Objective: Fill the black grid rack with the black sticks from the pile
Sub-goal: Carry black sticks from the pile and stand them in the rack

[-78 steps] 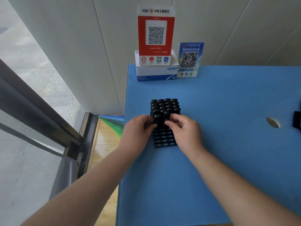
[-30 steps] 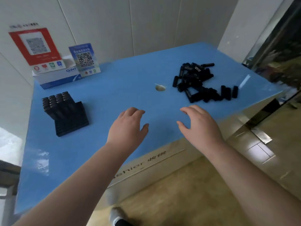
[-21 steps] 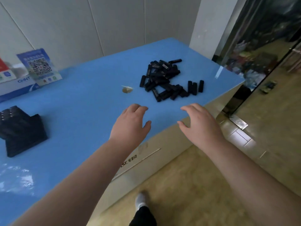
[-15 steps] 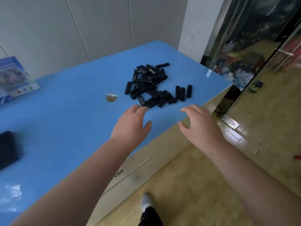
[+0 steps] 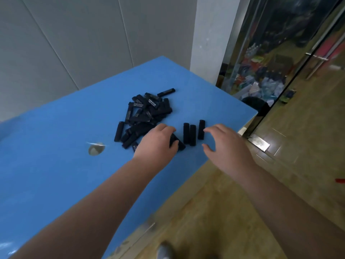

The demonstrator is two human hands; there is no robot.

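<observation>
hands back at the pile (image 5: 144, 114) for another load of sticks.

view has swung away from the grid rack, now out of sight off the left side, and both hands, which hovered short of the pile half a second ago, have reached its near edge on the blue table (image 5: 56, 146). left hand (image 5: 156, 143) lies over the nearest sticks with fingers curled down on them; whether it already grips one i cannot tell. right hand (image 5: 222, 143) hovers open, fingers spread and holding nothing, just right of three loose sticks (image 5: 192, 132) lying side by side at the pile's near right. judging by this, a fresh pickup is starting, and many sticks remain to carry over to the rack.
</observation>
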